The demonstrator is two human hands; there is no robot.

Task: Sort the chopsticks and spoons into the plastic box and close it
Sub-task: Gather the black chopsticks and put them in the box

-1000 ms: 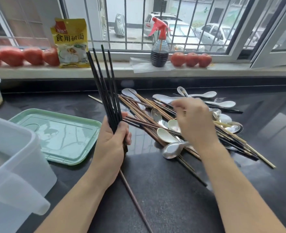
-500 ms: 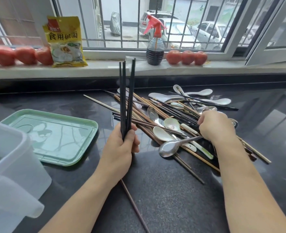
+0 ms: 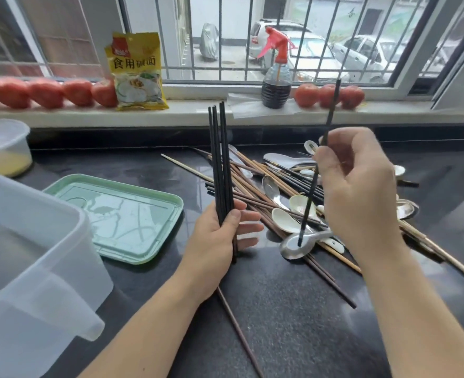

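My left hand (image 3: 217, 236) grips a bundle of black chopsticks (image 3: 220, 159), held upright above the dark counter. My right hand (image 3: 359, 192) pinches a single black chopstick (image 3: 331, 107), nearly upright, its lower tip over a metal spoon (image 3: 296, 245). Behind and between the hands lies a mixed pile of brown and black chopsticks (image 3: 255, 192) with white and metal spoons (image 3: 286, 221). The clear plastic box (image 3: 31, 268) stands open at the lower left. Its green lid (image 3: 121, 214) lies flat beside it.
One brown chopstick (image 3: 239, 331) lies under my left wrist. A small tub (image 3: 2, 145) sits at the far left. On the windowsill stand tomatoes (image 3: 48, 92), a yellow packet (image 3: 136, 72) and a spray bottle (image 3: 276, 75).
My right hand has lifted out of the pile with one black chopstick in it. My left hand stays put with its upright bundle.
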